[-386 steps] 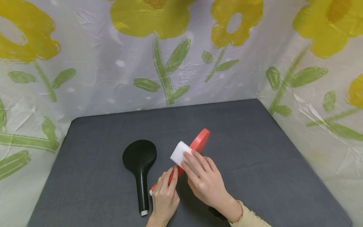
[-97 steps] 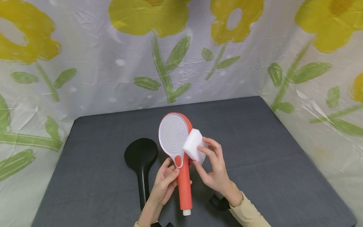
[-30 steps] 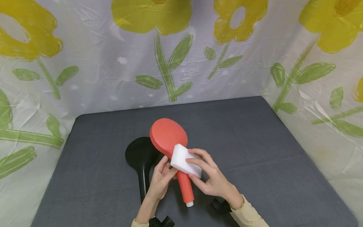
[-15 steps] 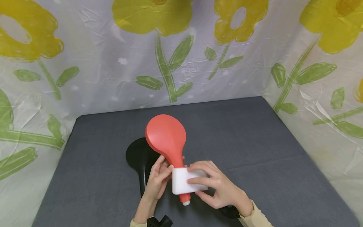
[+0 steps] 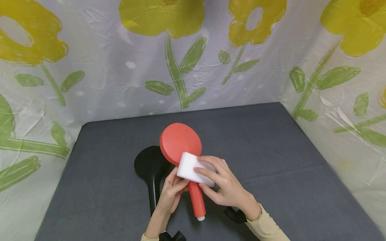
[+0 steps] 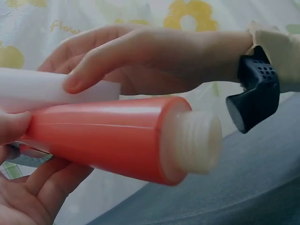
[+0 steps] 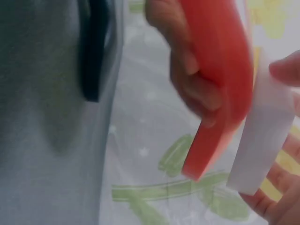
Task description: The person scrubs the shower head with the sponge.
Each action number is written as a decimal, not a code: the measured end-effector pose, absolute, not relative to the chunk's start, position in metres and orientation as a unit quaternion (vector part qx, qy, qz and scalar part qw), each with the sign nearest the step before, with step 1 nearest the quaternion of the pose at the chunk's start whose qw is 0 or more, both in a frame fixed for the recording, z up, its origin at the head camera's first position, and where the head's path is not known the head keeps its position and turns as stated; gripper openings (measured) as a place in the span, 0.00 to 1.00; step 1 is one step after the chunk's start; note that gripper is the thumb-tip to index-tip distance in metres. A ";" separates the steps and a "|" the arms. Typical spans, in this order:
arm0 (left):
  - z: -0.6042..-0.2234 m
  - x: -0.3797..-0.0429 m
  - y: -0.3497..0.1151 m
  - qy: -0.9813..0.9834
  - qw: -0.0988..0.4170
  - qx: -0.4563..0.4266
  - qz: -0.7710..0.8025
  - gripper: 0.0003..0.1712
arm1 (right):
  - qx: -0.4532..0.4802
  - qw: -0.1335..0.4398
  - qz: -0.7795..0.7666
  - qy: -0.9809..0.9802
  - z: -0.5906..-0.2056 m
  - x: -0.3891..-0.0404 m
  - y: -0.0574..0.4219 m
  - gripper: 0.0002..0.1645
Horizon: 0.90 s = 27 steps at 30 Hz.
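My left hand [image 5: 171, 197] holds a red shower head [image 5: 180, 140] by its neck, thumb on top and fingers underneath. Its smooth back faces up, with the handle pointing down toward me. In the left wrist view the handle ends in a pale threaded connector [image 6: 201, 140]. With thumb and fingers my right hand [image 5: 226, 184] pinches a white block sponge [image 5: 191, 167], which lies across the neck of the shower head. The right wrist view shows the sponge [image 7: 262, 136] along the shower head's side. The spray face is turned away in the head view.
A black shower head [image 5: 147, 164] lies on the dark grey table [image 5: 271, 160] to the left, partly behind the red one and my left hand. A flower-printed curtain [image 5: 105, 67] stands behind the table and along its sides. Both wrists wear black cameras.
The red shower head has turned over since its spray face showed 3.2 seconds ago. In the last half second the sponge has moved from the lower handle up to the neck.
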State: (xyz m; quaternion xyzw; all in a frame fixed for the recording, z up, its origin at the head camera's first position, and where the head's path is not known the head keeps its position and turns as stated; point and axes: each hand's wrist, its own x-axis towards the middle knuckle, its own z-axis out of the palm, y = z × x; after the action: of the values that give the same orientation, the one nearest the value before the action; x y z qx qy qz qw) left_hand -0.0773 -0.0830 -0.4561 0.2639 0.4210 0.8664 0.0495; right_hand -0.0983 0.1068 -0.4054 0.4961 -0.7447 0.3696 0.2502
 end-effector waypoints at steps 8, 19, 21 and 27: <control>-0.455 -0.078 -0.085 0.366 0.031 0.252 0.896 0.26 | 0.585 0.211 0.368 -0.691 -0.413 -0.082 0.115 0.19; -0.451 -0.079 -0.085 0.372 0.044 0.242 0.895 0.26 | 0.540 0.230 0.426 -0.689 -0.405 -0.081 0.108 0.18; -0.450 -0.078 -0.084 0.373 0.055 0.236 0.896 0.26 | 0.506 0.236 0.447 -0.699 -0.397 -0.084 0.104 0.18; -0.452 -0.078 -0.082 0.374 0.060 0.226 0.897 0.26 | 0.469 0.227 0.484 -0.703 -0.393 -0.081 0.097 0.20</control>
State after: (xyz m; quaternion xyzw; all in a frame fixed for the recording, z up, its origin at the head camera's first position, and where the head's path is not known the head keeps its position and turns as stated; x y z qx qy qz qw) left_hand -0.0784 -0.0822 -0.4522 0.2263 0.3741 0.8973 0.0602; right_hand -0.0811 0.0973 -0.3929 0.4694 -0.7026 0.4840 0.2275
